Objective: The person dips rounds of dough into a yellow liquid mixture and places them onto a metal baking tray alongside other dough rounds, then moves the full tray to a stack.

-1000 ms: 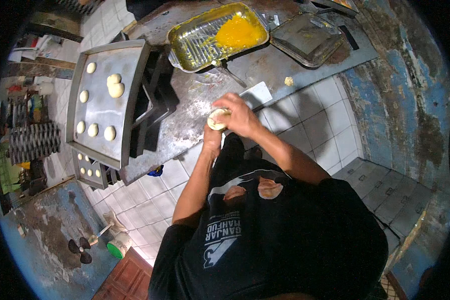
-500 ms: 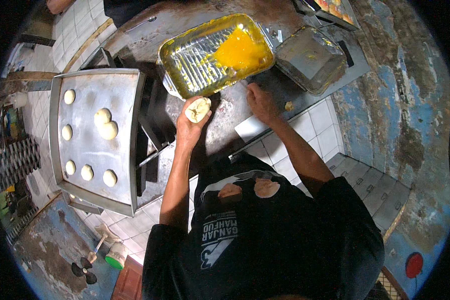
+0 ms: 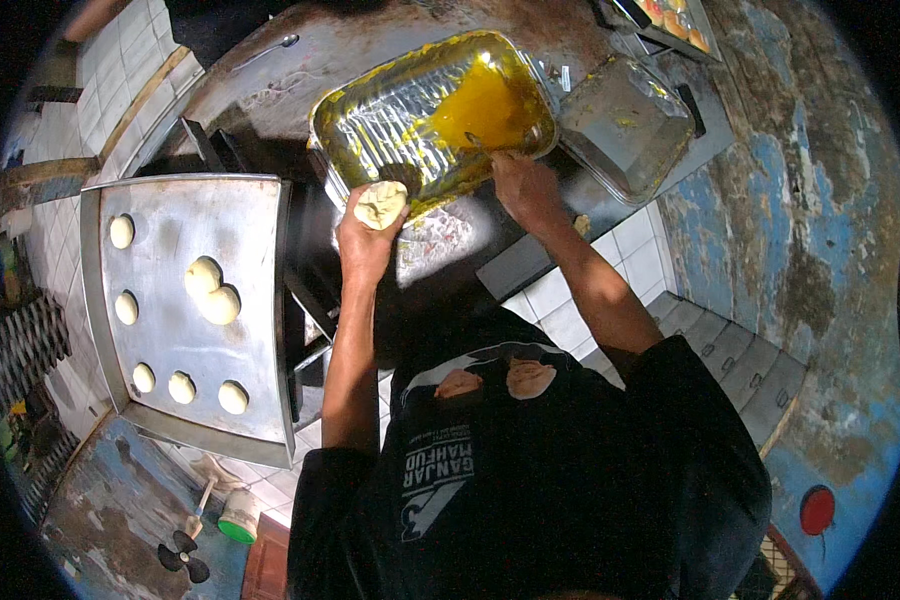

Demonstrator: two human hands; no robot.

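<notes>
My left hand (image 3: 365, 243) is wrapped round a pale disc of dough (image 3: 381, 205), its creased face turned up. It is beside the near left corner of the foil-like rectangular pan (image 3: 332, 178). In that pan, a pool of glossy yellow filling (image 3: 483, 108) lies toward the right end, with smears along the ribbed bottom. My right hand (image 3: 526, 190) is closed over the pan's near right rim. A thin utensil (image 3: 473, 139) sticks out from its fingers into the yellow mass; its shape is mostly hidden.
On the left, a metal baking tray (image 3: 185, 190) holds several round dough balls (image 3: 225, 304), two of them touching. An empty-looking, stained pan (image 3: 625, 135) sits right of the filling. A spoon (image 3: 288, 41) lies at the back; a tray of browned buns (image 3: 673, 22) is far right.
My right hand has moved forward from the pan's near edge, and its utensil now reaches the yellow filling. My left hand with the dough has shifted slightly left. The whole view has tilted a little.
</notes>
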